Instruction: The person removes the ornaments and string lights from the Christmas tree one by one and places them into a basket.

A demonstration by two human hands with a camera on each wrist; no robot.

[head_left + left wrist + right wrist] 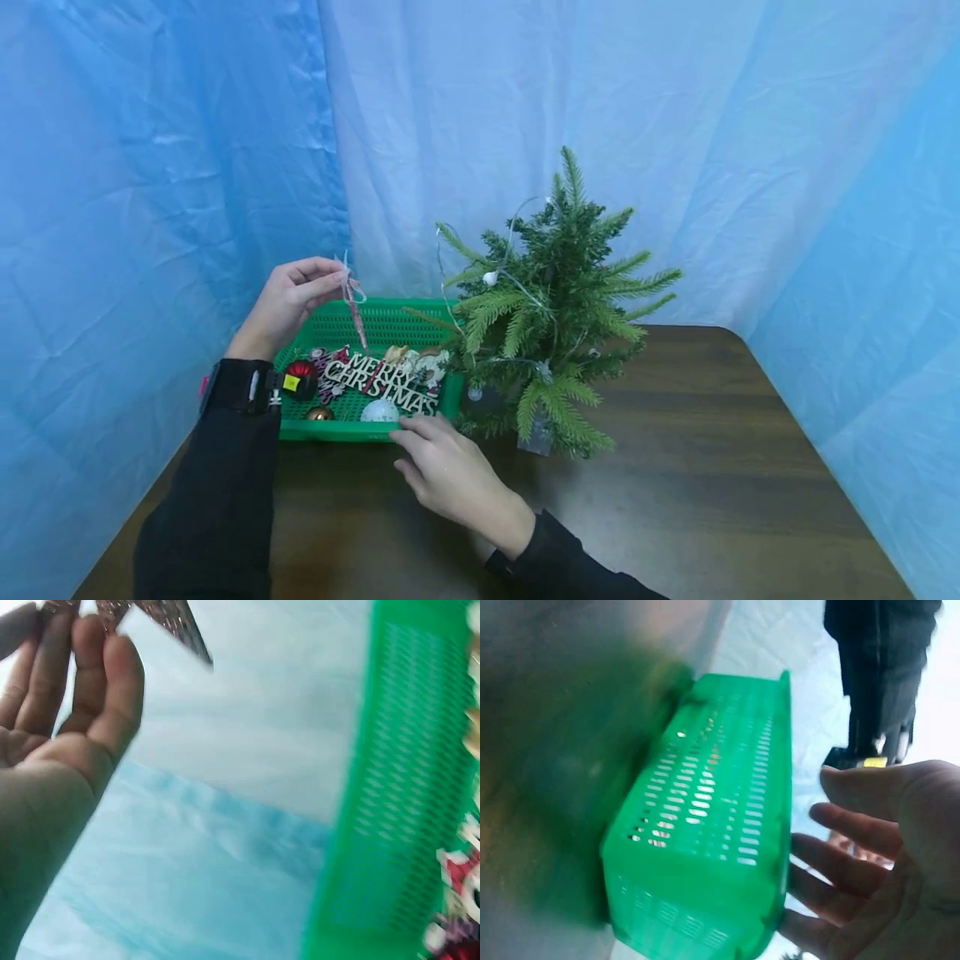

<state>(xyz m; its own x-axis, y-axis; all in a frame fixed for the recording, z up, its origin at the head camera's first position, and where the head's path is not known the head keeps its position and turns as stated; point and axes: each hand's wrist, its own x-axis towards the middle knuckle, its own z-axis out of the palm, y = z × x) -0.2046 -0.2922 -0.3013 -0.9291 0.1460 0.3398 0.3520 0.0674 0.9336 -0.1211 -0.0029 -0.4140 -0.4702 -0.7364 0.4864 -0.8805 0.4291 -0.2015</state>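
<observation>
My left hand (288, 300) is raised over the back left of a green plastic basket (375, 430). Its thumb and fingers pinch a glittery pink, pointed ornament, perhaps a star (357, 317), with a whitish ribbon loop at the top. Sharp glittering points of that ornament (180, 630) show past the fingertips in the left wrist view. At the basket's front right corner is my right hand (453, 475), fingers loosely bent and holding nothing, fingertips right at the rim. Near them in the basket lies a white speckled ball (380, 411).
The basket also holds a "Merry Christmas" sign (382, 383), a red ball (302, 377), a copper ball (319, 413) and other ornaments. Right of it stands a small Christmas tree (555, 308) with a light string, its branches overhanging the basket. Blue curtains (172, 167) surround the wooden table (712, 467).
</observation>
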